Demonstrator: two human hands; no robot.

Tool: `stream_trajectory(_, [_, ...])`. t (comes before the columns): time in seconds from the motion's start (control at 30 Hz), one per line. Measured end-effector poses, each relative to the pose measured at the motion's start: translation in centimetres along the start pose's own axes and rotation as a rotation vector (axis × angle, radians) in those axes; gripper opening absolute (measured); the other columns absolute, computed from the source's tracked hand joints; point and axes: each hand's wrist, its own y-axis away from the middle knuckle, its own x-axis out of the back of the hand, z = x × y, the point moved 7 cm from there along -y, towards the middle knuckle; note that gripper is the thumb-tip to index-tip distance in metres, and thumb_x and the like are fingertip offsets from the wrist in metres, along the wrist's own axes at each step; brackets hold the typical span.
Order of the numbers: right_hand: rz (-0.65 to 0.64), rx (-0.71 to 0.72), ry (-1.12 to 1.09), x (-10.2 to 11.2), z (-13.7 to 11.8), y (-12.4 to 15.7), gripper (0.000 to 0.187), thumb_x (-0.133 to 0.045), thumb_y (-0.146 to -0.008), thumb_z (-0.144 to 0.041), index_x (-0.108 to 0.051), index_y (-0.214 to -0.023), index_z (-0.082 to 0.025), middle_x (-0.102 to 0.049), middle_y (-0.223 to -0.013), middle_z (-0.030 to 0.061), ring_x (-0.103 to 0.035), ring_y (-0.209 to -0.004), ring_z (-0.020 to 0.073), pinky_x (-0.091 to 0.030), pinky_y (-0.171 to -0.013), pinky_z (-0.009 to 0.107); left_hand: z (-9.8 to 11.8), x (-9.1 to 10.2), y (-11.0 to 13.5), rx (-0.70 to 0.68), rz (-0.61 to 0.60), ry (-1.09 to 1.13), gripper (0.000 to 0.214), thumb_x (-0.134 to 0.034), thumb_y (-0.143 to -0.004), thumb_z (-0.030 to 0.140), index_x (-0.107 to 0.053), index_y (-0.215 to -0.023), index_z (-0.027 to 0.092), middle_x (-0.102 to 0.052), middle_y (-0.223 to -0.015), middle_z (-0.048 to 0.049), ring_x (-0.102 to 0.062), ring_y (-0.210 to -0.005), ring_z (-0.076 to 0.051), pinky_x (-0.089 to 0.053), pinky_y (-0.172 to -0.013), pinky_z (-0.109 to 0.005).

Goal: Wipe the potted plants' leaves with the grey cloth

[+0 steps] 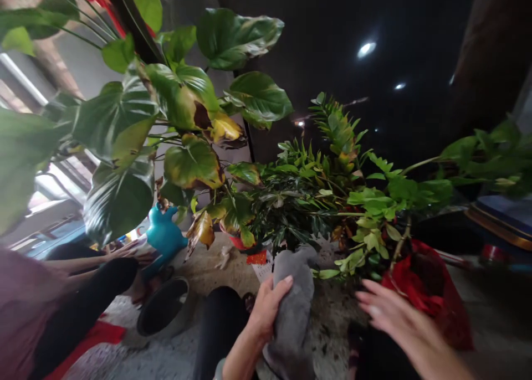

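Note:
My left hand (270,305) is closed on a grey cloth (294,308), which hangs down between my knees. Just beyond the cloth stands a bushy plant with dark narrow leaves (286,214). My right hand (394,313) is held out with its fingers stretched, and nothing shows in it. It is close to a red bag (428,291) from which a woody stem rises. Light green leaves (369,236) spread above and in front of that hand. Some motion blur softens the right hand's outline.
A tall plant with big, partly yellowed leaves (191,161) fills the upper left. Below it are a turquoise animal-shaped pot (165,230) and a dark bucket (164,308). Another person (37,308) sits at the left, hands near the turquoise pot. A dark glossy panel (324,47) stands behind.

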Motion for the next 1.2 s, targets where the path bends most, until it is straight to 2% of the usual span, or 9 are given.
stream_trajectory(0.1, [-0.184,0.108,-0.043,-8.6,-3.4,0.8,0.06,-0.063,-0.068,-0.051,-0.06,-0.121,-0.021,-0.064,-0.125,0.0122,-0.056,-0.117,0.0312,-0.049,-0.092,0.045,1.7,-2.7,1.7,-0.129,-0.087,-0.024,0.043,-0.075,-0.054,0.037,-0.068,-0.089,0.014,-0.069,-0.074,-0.0036,-0.06,-0.069,-0.019,-0.048,-0.066,-0.027])
stream_trajectory(0.3, [0.04,0.558,-0.082,-11.8,-13.7,-2.1,0.053,-0.061,-0.071,-0.035,-0.057,-0.123,-0.023,-0.06,-0.128,0.0092,-0.053,-0.119,0.0274,-0.037,-0.103,0.044,9.8,-5.0,0.8,-0.473,-0.171,-0.095,0.044,-0.068,-0.062,0.027,-0.066,-0.104,0.016,-0.071,-0.092,-0.0037,-0.061,-0.083,-0.022,-0.047,-0.073,-0.027])
stream_trajectory(0.4, [0.0,0.363,-0.106,-12.1,-11.1,-4.7,0.053,-0.062,-0.062,-0.033,-0.062,-0.113,-0.02,-0.067,-0.116,0.0105,-0.059,-0.108,0.0301,-0.043,-0.096,0.045,9.2,-4.3,-1.4,-0.445,-0.266,-0.171,0.048,-0.07,-0.06,0.029,-0.065,-0.105,0.014,-0.07,-0.093,-0.0044,-0.061,-0.085,-0.022,-0.047,-0.075,-0.029])
stream_trajectory(0.53, [-0.048,0.036,-0.069,-11.7,-4.8,-4.0,0.049,-0.061,-0.052,-0.033,-0.066,-0.099,-0.018,-0.071,-0.105,0.0114,-0.063,-0.102,0.0324,-0.047,-0.091,0.043,4.4,-3.1,-1.7,-0.257,-0.418,-0.235,0.055,-0.076,-0.056,0.04,-0.067,-0.102,0.013,-0.07,-0.088,-0.0049,-0.062,-0.084,-0.024,-0.047,-0.075,-0.031])
stream_trajectory(0.73, [0.039,0.468,-0.026,-10.8,-12.3,-2.9,0.063,-0.067,-0.059,-0.038,-0.058,-0.119,-0.02,-0.063,-0.122,0.0101,-0.057,-0.111,0.0282,-0.041,-0.097,0.041,7.8,-3.8,-0.7,-0.396,-0.332,-0.049,0.059,-0.075,-0.058,0.041,-0.065,-0.11,0.014,-0.07,-0.1,-0.0078,-0.061,-0.093,-0.028,-0.047,-0.079,-0.032])
stream_trajectory(0.8, [-0.029,0.423,-0.066,-11.8,-12.9,-4.4,0.071,-0.069,-0.057,-0.039,-0.055,-0.124,-0.019,-0.064,-0.119,0.0105,-0.059,-0.107,0.0281,-0.044,-0.093,0.041,8.9,-4.1,-1.6,-0.428,-0.296,-0.07,0.055,-0.073,-0.061,0.039,-0.066,-0.11,0.014,-0.07,-0.101,-0.0077,-0.061,-0.093,-0.027,-0.047,-0.079,-0.032])
stream_trajectory(1.0, [-0.09,-0.095,-0.097,-11.6,-3.0,-3.6,0.056,-0.064,-0.049,-0.034,-0.066,-0.103,-0.016,-0.074,-0.087,0.0086,-0.067,-0.084,0.03,-0.051,-0.078,0.041,3.9,-1.7,-3.1,-0.303,-0.45,-0.497,0.024,-0.067,-0.069,0.038,-0.073,-0.078,0.016,-0.065,-0.066,-0.0011,-0.055,-0.06,-0.015,-0.041,-0.057,-0.024])
stream_trajectory(1.07, [-0.033,-0.07,-0.093,-9.6,-2.6,-2.5,0.057,-0.065,-0.048,-0.034,-0.067,-0.102,-0.018,-0.074,-0.097,0.009,-0.066,-0.09,0.0304,-0.051,-0.081,0.039,3.2,1.2,-4.0,-0.291,-0.331,-0.472,0.024,-0.068,-0.066,0.039,-0.071,-0.068,0.016,-0.059,-0.055,0.0008,-0.049,-0.05,-0.012,-0.037,-0.05,-0.023])
stream_trajectory(1.2, [0.162,0.144,-0.097,-5.5,-8.3,-3.8,0.07,-0.071,-0.05,-0.041,-0.062,-0.116,-0.02,-0.069,-0.111,0.0087,-0.062,-0.102,0.0308,-0.048,-0.088,0.04,5.5,8.7,-6.1,-0.466,0.296,-0.059,0.028,-0.073,-0.056,0.04,-0.068,-0.069,0.016,-0.06,-0.058,0.0006,-0.05,-0.054,-0.013,-0.037,-0.051,-0.022])
